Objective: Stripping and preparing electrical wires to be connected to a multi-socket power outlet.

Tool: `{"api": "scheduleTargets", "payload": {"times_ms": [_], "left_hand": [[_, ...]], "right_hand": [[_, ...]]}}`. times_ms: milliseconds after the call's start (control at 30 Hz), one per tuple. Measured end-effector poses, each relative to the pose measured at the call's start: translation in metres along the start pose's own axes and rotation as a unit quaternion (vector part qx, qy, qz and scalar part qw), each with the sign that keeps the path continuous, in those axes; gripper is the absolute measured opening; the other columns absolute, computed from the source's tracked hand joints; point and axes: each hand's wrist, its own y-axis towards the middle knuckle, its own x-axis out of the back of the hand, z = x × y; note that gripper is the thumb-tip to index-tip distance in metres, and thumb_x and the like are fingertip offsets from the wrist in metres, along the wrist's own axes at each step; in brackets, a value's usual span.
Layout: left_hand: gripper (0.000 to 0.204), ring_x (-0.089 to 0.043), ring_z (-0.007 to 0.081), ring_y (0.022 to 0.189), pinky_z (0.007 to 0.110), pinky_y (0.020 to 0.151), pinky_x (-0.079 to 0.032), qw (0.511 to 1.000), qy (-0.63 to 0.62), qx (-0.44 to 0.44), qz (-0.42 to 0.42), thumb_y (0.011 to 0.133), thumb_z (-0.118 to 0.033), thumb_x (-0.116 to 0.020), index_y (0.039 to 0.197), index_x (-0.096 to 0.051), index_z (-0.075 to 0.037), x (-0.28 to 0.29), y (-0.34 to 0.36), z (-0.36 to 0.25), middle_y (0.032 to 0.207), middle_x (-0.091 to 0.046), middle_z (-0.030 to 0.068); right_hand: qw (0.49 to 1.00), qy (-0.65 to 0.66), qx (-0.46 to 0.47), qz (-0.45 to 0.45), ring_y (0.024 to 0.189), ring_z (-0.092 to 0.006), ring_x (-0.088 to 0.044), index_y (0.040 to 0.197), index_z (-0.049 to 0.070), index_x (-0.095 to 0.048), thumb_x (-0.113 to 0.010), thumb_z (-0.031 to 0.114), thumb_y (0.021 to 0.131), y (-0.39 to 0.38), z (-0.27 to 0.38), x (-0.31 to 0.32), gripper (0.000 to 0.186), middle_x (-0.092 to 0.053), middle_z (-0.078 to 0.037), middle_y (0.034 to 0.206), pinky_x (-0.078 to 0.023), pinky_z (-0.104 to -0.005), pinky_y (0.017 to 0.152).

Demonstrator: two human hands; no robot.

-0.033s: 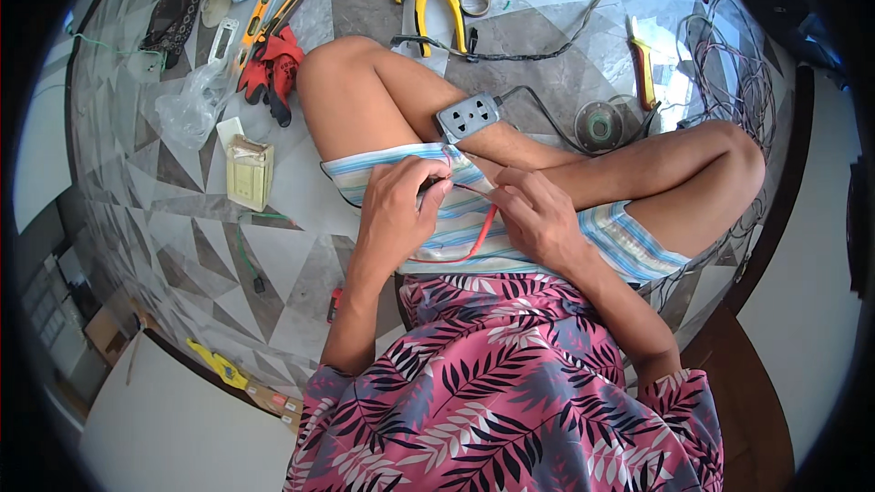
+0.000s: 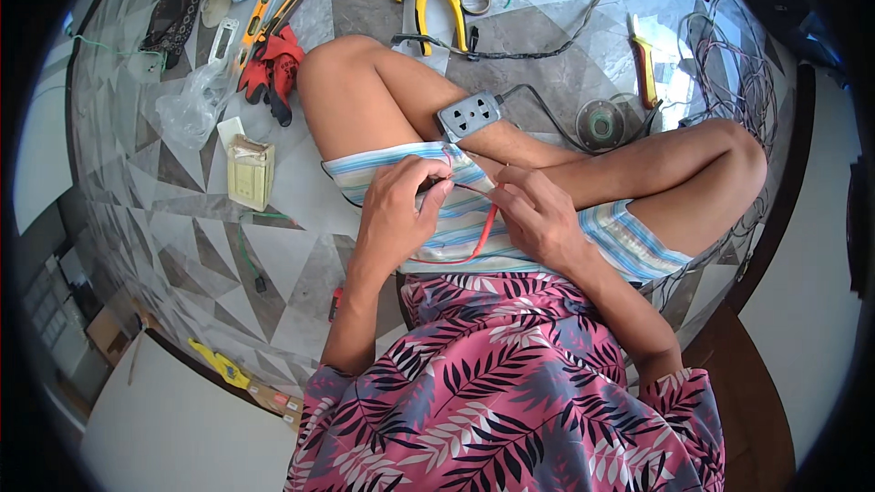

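Note:
Over my lap, my left hand is closed with thumb and finger pressed together around a small dark thing, mostly hidden by the fingers. Thin wire ends stick out beside its fingertips. A thin red wire hangs in a loop below the hands, resting on the striped shorts. Pinched in the fingers of my right hand is the upper end of that loop. A short thin strand spans the small gap between the two hands. Just beyond them, a grey socket outlet with a black cord rests against my shin.
Yellow-handled pliers, a tape roll and a twisted dark cable lie ahead. A yellow-handled knife and tangled wires are at right. Red gloves, a clear plastic bag and a cream box are at left.

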Motion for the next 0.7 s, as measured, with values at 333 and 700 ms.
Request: {"api": "scheduleTargets", "payload": {"times_ms": [333,700], "left_hand": [[0.011,-0.059,0.0082,0.071,0.024,0.064,-0.048,0.971,-0.22,0.094,-0.02,0.084,0.002,-0.068,0.094,-0.064,0.001,-0.01,-0.008,0.014,0.082,-0.065,0.005],[0.017,-0.064,0.0121,0.071,0.026,0.064,-0.052,0.985,-0.164,0.022,-0.045,0.082,0.003,-0.072,0.097,-0.067,0.0,-0.009,-0.007,0.021,0.085,-0.069,0.0069]], "right_hand": [[0.988,0.078,0.119,-0.068,0.099,-0.0293,-0.07,0.098,0.002,-0.066,-0.076,-0.004,0.067,0.014,0.015,-0.01,0.033,-0.064,-0.012,0.104,-0.059,-0.0323,0.071],[0.987,0.079,0.125,-0.065,0.098,-0.0309,-0.069,0.096,-0.001,-0.066,-0.075,0.003,0.068,0.017,0.009,-0.023,0.03,-0.065,-0.017,0.107,-0.06,-0.0366,0.075]]}}
